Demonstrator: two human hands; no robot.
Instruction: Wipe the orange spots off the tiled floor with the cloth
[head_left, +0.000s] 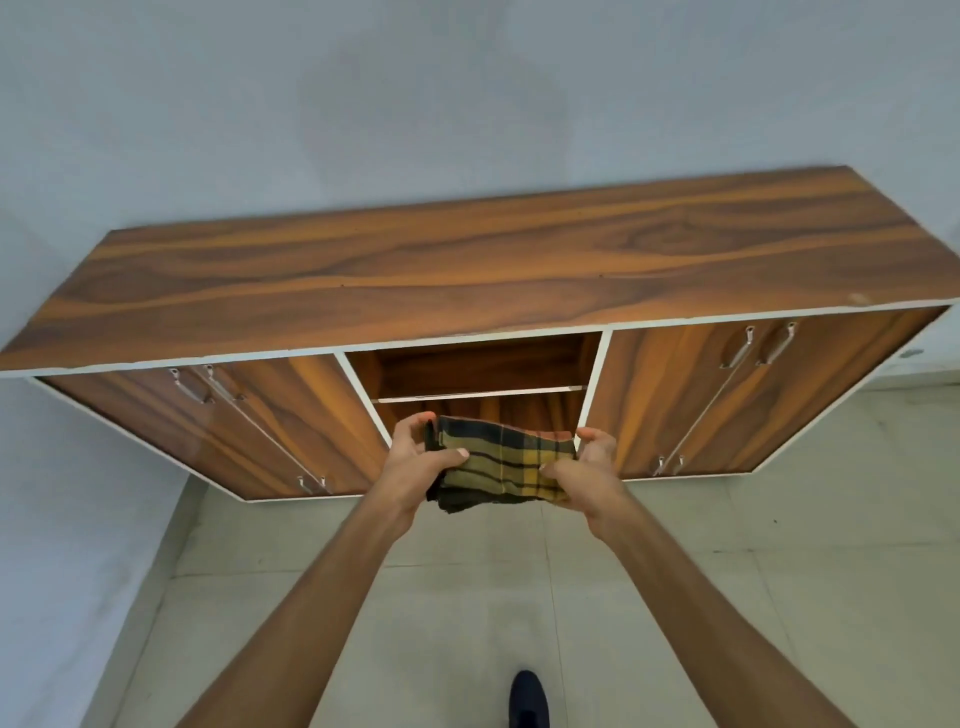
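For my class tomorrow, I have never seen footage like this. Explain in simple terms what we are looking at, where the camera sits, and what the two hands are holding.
There is no machine here: a person wears a wide-angle camera on the head, so you look forward and down along both bare arms. The left hand and the right hand hold a folded yellow-and-dark checked cloth between them, one at each end. Behind it stands a long, low wood-grain cabinet with closed doors on both sides and an open shelf in the middle. Below is the pale tiled floor, with a dark shoe at the bottom edge. No orange spots show in this view.
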